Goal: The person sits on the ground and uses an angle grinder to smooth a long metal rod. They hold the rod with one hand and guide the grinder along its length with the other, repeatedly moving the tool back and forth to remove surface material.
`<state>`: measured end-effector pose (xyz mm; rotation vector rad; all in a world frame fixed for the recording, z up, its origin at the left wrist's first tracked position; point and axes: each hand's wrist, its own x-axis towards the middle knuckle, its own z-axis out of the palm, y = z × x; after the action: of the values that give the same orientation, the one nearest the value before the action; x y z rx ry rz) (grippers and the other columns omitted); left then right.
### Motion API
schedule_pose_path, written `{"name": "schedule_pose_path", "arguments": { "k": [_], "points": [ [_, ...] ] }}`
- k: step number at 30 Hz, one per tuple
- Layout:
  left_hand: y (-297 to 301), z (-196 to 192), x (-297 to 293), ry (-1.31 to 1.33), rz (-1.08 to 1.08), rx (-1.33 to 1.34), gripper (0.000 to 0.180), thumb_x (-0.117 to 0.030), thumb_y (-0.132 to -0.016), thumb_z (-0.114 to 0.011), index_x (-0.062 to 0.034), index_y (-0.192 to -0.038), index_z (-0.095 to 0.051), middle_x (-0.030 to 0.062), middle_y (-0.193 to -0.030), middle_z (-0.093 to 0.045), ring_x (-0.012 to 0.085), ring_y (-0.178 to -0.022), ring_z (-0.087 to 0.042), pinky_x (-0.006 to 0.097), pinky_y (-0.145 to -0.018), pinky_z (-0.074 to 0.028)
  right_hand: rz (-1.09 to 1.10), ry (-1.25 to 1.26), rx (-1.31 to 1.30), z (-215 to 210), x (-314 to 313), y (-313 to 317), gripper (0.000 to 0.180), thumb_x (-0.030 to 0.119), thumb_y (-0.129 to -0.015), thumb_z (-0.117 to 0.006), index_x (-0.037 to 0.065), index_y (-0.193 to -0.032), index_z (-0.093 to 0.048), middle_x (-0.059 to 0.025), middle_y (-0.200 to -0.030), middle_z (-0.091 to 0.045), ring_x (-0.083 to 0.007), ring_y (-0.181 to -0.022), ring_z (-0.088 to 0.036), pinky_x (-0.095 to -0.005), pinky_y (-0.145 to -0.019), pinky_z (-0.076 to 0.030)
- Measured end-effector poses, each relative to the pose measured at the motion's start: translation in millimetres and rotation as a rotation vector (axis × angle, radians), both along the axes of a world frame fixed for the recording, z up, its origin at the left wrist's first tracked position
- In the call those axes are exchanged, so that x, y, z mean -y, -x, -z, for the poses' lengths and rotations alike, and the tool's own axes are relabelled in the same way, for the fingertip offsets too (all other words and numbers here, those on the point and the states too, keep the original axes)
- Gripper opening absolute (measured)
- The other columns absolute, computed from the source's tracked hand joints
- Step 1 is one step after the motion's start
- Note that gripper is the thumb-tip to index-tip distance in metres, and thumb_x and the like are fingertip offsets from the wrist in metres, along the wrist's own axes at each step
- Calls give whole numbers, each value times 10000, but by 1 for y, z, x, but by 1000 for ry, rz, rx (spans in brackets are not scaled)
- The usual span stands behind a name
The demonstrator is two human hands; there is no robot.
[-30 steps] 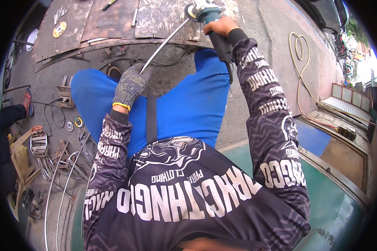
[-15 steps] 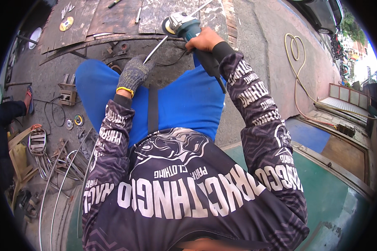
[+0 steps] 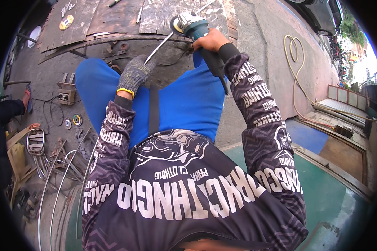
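Observation:
My left hand [image 3: 136, 74], in a grey knitted glove with a yellow cuff, is closed around a thin metal rod [image 3: 159, 46]. The rod slants up and away to the right, over the edge of the wooden work surface. Bare, my right hand [image 3: 213, 41] grips a teal and black angle grinder [image 3: 197, 31] by its body. The grinder's round disc [image 3: 176, 26] lies against or just over the rod; contact is hard to tell. Its black rear end and cord point back toward my right knee.
Ahead is a low board-topped table [image 3: 113, 21] with a loose disc [image 3: 66, 22] on it. Bent metal tubes [image 3: 65, 180], a chair-like frame [image 3: 35, 142] and more discs [image 3: 76, 119] lie at left. Another person's foot [image 3: 27, 99] shows there. A hose [image 3: 296, 73] coils at right.
My right hand and the grinder have shifted a little to the right, along the rod and farther from my left hand. The left hand stays nearly in place.

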<state>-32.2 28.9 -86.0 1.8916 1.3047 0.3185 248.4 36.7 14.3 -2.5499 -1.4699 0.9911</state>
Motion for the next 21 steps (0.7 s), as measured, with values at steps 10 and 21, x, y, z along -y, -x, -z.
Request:
{"name": "schedule_pose_path", "arguments": {
  "k": [10, 21],
  "points": [
    [1, -17, 13, -9, -59, 48, 447, -381, -961, -566, 28, -1115, -665, 291, -1064, -663, 468, -1027, -617, 518, -897, -484, 53, 61, 86, 10, -44, -79, 601, 371, -556, -830, -75, -946, -731, -203, -1013, -714, -299, -919, -694, -348, -818, -542],
    [2, -67, 43, 47, -107, 82, 332, -319, -991, -547, -16, -1049, -668, 266, -936, -668, 458, -923, -631, 520, -790, -493, 168, 87, 105, 0, -90, -174, 611, 426, -571, -816, -29, -969, -732, -191, -1024, -700, -300, -850, -689, -368, -761, -539]
  ]
}}
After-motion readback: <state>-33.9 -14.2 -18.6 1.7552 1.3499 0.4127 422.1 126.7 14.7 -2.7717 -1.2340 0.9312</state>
